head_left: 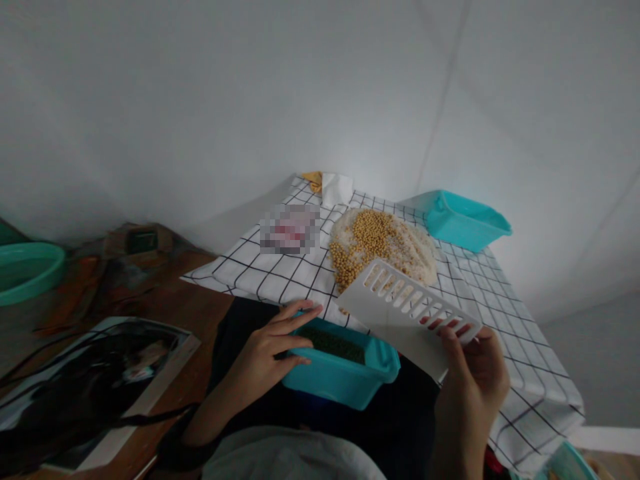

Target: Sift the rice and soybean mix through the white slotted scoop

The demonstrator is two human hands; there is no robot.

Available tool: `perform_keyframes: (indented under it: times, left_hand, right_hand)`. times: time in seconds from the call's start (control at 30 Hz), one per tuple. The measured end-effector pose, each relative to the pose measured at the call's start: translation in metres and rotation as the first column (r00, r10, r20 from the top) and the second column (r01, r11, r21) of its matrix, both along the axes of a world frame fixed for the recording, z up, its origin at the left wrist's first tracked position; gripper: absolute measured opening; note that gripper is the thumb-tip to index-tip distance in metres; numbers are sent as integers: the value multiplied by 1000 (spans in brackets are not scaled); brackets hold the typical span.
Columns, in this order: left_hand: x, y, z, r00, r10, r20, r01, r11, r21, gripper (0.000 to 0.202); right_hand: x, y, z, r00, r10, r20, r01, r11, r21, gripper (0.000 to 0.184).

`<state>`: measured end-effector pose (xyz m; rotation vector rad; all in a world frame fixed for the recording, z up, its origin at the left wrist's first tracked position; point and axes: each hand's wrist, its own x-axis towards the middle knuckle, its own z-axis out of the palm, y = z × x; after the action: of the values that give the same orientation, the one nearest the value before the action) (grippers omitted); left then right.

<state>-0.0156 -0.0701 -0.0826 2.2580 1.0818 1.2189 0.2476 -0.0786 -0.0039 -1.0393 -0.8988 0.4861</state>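
My left hand [280,343] is at the left end of a turquoise plastic container [330,383], its fingers over the rim and its thumb along the near side. Inside the container lie small dark green beans [336,345]. A flat white plastic sheet [385,320] with a row of long slots is held by its right end in my right hand [475,367], thumb on top and fingers behind the slots. The sheet is tilted between the container and a heap of yellow soybeans [373,230], which lie with pale grains [413,253] on the table.
A white checked cloth [260,273] covers the table. At its back right stands another turquoise container [465,223]. A blurred-out packet [290,229] and a white paper [337,189] lie further left. On the floor are a green basin [30,273] and a flat box [175,353].
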Motion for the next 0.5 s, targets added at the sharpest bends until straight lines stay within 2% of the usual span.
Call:
perform_keyframes:
  times: [0.17,0.33,0.5]
  left_hand:
    - [0,0,-2,1000,5,-6,-5,1000,3,14]
    - [0,0,-2,1000,7,-6,-7,1000,4,14]
    - [0,0,-1,1000,10,-4,-10,1000,3,16]
  right_hand:
    - [-2,-1,-2,1000,24,-15,-24,999,-35,26]
    - [6,-2,-4,999,32,-17,-32,999,40,29]
    - [11,-8,-1,997,72,-25,-73,997,-15,24]
